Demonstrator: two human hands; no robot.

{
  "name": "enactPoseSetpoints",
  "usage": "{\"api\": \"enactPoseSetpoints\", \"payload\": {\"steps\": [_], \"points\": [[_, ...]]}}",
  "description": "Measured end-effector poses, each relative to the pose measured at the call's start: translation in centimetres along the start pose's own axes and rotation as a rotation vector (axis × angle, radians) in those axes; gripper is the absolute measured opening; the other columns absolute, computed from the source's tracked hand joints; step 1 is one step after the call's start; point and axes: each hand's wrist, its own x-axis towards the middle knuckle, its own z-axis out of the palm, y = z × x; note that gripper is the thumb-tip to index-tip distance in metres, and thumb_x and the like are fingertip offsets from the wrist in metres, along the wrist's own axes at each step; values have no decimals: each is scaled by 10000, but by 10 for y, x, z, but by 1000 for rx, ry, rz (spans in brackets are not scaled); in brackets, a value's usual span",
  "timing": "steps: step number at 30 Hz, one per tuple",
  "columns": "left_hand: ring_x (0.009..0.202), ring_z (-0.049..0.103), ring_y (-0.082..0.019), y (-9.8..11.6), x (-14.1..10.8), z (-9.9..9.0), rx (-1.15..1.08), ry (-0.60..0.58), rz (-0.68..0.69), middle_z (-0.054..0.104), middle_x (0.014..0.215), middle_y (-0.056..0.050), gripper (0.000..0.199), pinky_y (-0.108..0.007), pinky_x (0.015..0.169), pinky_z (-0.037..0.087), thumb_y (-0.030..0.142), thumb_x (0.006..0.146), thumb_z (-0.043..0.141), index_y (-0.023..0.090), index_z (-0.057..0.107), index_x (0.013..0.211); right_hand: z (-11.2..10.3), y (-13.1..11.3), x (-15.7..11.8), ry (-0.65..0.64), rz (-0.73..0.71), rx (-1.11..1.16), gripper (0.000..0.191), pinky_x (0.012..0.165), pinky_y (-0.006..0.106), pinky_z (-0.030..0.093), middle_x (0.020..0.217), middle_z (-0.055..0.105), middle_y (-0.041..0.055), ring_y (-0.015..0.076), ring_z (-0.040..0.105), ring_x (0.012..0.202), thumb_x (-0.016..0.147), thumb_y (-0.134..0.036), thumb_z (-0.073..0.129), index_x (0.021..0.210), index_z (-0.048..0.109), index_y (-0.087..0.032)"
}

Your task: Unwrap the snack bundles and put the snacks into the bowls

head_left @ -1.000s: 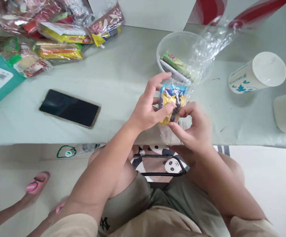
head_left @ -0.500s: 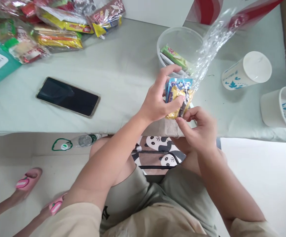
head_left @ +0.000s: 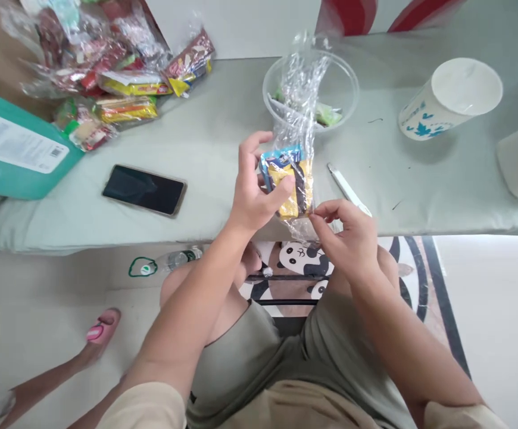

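Observation:
My left hand (head_left: 259, 185) grips a bundle of small snack packets (head_left: 286, 173), blue and yellow with a dark strip, its thumb across the front. Clear plastic wrap (head_left: 301, 89) covers the packets and trails up over a round clear tub (head_left: 350, 98). At the bundle's lower right corner, my right hand (head_left: 343, 229) pinches the edge of the wrap between thumb and forefinger. Inside the tub lie a green packet (head_left: 328, 114) and other items partly hidden by the wrap. A white utility knife (head_left: 348, 189) rests on the table just beyond my right hand.
A phone (head_left: 144, 189) lies on the cloth-covered table (head_left: 214, 137) at left. Behind it are wrapped snacks (head_left: 127, 110) and a teal container (head_left: 18, 146). Paper cups (head_left: 446, 98) stand at right. Below, another person's foot wears a pink slipper (head_left: 103, 328).
The trailing plastic wrap has swung from the upper right to nearly upright above the packets. The camera view has shifted, and the utility knife now shows plainly. Both hands keep their hold.

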Motion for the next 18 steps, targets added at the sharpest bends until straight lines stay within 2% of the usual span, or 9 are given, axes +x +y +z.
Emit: {"api": "enactPoseSetpoints", "payload": {"steps": [4,7,11,14,18], "points": [[804,666,-127,1,6,-2,-64,-17,-9,621,1097,-21,598,-261,701,571,306,904,709,380,396,1408,0,0,-3,25,-44,-11,56,674,307,514,770,679,-8,158,624,709,848,-228,645,854,591,-243],[816,661,-142,-4,11,2,-97,20,-9,594,1057,-27,596,-285,730,569,342,907,719,378,386,1400,4,4,-3,-10,-19,-72,147,688,316,513,822,679,4,171,625,750,810,-272,687,889,566,-247],[778,637,-135,-19,10,7,-135,53,-25,577,1020,-23,573,-289,718,560,386,918,709,375,378,1386,10,11,-2,-59,29,-113,72,664,300,500,772,668,-11,159,620,714,847,-220,623,894,576,-246],[775,631,-136,-32,4,9,-149,89,-49,574,1014,-22,566,-296,718,558,458,924,705,376,377,1378,11,15,-1,-65,-20,-123,114,636,290,494,744,661,-19,152,626,692,866,-170,591,945,624,-245],[750,605,-129,-43,-1,9,-206,96,-34,553,1022,-25,648,-285,694,538,608,883,722,370,378,1377,8,16,1,2,-123,-129,169,625,288,494,731,642,-23,148,640,697,892,-115,564,945,655,-246]]}}
